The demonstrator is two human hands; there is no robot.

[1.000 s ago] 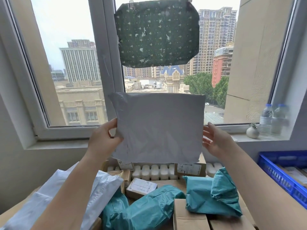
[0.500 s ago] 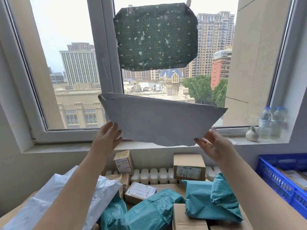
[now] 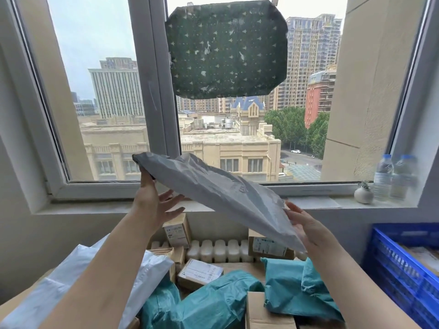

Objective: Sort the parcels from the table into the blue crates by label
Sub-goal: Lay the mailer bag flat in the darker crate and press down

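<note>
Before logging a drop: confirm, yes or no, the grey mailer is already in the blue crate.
No: the grey mailer is held up between both hands, left of the blue crate.

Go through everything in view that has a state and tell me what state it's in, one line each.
grey mailer bag: held in the air, tilted, left end high.
left hand: thumb pinches the bag's upper corner, fingers spread.
right hand: fingers straight, supporting the bag's lower end.
blue crate: already holds something.
teal bags: lying on the pile, unsorted.
small boxes: lying labels up, unsorted.
water bottles: upright on the sill.
</note>
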